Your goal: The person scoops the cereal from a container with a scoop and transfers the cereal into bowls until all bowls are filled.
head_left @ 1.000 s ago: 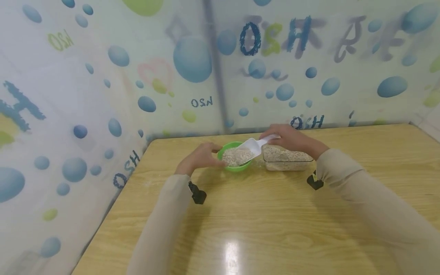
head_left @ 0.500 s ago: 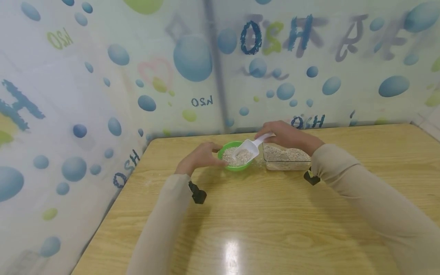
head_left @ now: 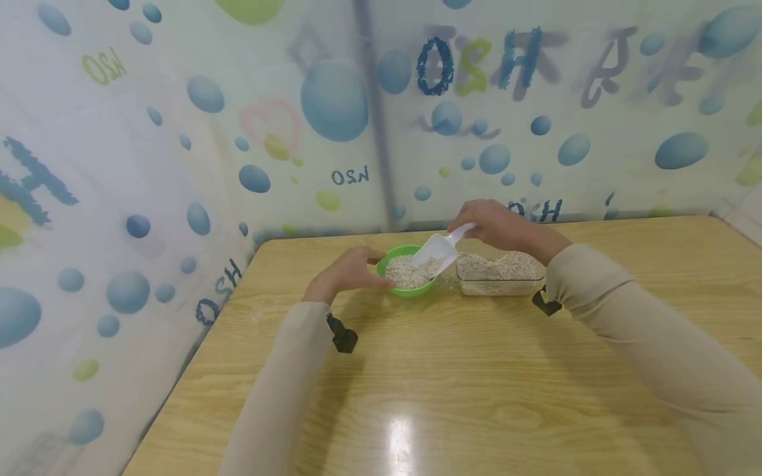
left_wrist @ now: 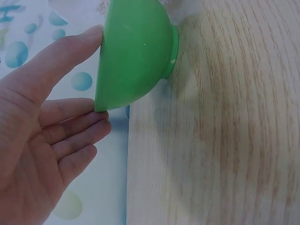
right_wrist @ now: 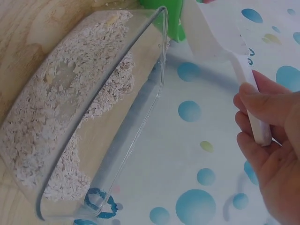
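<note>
A green bowl [head_left: 411,291] holding pale oat flakes [head_left: 400,272] stands towards the table's back. My left hand [head_left: 351,270] steadies it from the left, thumb and fingers set against its rim; the left wrist view shows this hand [left_wrist: 51,112] touching the bowl [left_wrist: 133,54]. My right hand [head_left: 491,221] grips the handle of a white scoop [head_left: 434,250], which tilts down into the bowl's right side. Some flakes lie at the scoop's lower edge. In the right wrist view, the fingers and thumb of my right hand [right_wrist: 274,122] wrap the scoop's handle [right_wrist: 251,103].
A clear rectangular container [head_left: 500,289] of oat flakes sits just right of the bowl, below my right wrist. A few flakes are scattered on the wooden table [head_left: 381,370] between them. A wall with blue dots [head_left: 333,102] rises behind the table.
The scoop, earlier carrying a load of flakes over the bowl, now tilts more steeply and holds fewer. My right hand has risen slightly. The left hand and bowl have stayed put.
</note>
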{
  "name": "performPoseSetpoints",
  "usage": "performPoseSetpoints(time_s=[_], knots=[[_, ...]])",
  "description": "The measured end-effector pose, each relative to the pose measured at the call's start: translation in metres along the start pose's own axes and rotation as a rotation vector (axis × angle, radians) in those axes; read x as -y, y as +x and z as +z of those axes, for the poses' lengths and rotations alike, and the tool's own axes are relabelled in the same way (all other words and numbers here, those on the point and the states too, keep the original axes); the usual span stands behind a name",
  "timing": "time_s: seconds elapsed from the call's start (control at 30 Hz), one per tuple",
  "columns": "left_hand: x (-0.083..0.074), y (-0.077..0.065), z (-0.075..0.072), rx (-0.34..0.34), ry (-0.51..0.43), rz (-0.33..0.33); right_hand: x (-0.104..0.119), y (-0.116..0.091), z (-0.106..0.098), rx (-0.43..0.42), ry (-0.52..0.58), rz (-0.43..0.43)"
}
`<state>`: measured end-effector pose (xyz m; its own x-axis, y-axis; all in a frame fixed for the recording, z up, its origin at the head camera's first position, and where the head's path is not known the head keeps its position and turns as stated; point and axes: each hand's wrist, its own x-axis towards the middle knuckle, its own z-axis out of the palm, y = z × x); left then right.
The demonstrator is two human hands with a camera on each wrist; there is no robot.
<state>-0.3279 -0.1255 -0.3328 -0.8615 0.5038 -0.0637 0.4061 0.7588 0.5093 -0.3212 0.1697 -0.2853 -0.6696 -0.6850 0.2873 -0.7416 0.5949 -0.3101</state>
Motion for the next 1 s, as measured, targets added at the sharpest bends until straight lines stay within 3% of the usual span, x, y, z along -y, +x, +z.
performPoseSetpoints(time_s=[0.47,0.73,1.0], knots=[[0.001,-0.001,-0.001,-0.008,0.012,0.026,0.004,0.009,0.003,-0.064,-0.111,0.003],[0.000,0.001,0.000,-0.012,0.007,0.031,0.011,0.010,0.003,-0.113,-0.120,-0.053],[0.000,0.002,0.002,-0.002,-0.015,-0.019,0.012,0.006,0.001,-0.159,-0.140,-0.112]])
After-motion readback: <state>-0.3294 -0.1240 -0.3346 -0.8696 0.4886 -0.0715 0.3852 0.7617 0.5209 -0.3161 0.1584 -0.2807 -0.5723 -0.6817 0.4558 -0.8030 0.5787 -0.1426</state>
